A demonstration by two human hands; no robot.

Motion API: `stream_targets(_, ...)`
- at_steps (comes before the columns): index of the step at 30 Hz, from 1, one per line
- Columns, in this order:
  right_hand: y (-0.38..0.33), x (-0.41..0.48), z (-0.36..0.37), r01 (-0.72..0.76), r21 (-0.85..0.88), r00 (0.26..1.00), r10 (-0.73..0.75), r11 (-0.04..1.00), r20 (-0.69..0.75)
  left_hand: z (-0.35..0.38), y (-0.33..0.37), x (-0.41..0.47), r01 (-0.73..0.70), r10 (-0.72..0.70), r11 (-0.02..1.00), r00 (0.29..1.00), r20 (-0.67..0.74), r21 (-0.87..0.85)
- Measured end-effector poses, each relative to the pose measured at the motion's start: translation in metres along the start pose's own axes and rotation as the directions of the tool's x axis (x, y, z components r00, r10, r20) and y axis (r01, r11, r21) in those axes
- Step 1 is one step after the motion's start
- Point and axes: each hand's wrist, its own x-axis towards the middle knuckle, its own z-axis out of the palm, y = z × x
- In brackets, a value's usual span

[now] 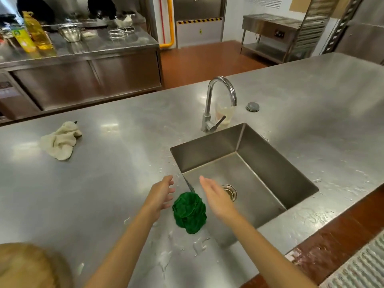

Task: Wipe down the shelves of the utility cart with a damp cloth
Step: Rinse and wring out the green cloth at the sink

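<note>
A crumpled green cloth [189, 213] lies on the near left rim of the steel sink [270, 154], partly over the basin edge. My left hand [161, 193] hovers just left of the cloth with fingers spread and relaxed, holding nothing. My right hand [216, 197] hangs over the basin just right of the cloth, fingers straight, also holding nothing. Neither hand touches the cloth. No utility cart is in view.
A beige rag [60, 140] lies on the wet steel counter [104, 183] at the left. A curved faucet [216, 100] stands behind the sink, with a grey drain plug [252, 106] beside it. Oil bottles [36, 33] and bowls sit on the back counter. A rack [311, 28] stands far right.
</note>
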Motion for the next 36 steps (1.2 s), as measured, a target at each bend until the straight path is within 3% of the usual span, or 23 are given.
stream_targets(12,0.062,0.045,0.033,-0.110,-0.045,0.990,0.114,0.993,0.088,0.022,-0.032,0.040,0.091,-0.097,0.991,0.994,0.056,0.100)
stream_targets(18,0.087,0.061,0.047,-0.160,-0.240,0.973,0.194,0.958,0.127,0.021,-0.047,0.061,0.074,-0.101,0.964,0.991,0.092,0.254)
stream_targets(25,0.101,0.069,0.043,-0.112,-0.339,0.992,0.124,0.934,0.013,0.022,-0.063,0.070,0.048,-0.092,0.947,0.988,0.125,0.319)
stream_targets(31,0.072,0.065,0.017,-0.031,-0.252,0.998,0.016,0.967,-0.061,0.021,-0.060,0.074,0.017,-0.067,0.931,0.990,0.124,0.363)
stream_targets(36,0.018,0.062,-0.020,0.106,-0.179,0.987,-0.126,0.978,-0.101,0.038,-0.041,0.057,-0.139,0.081,0.877,0.986,0.142,0.460)
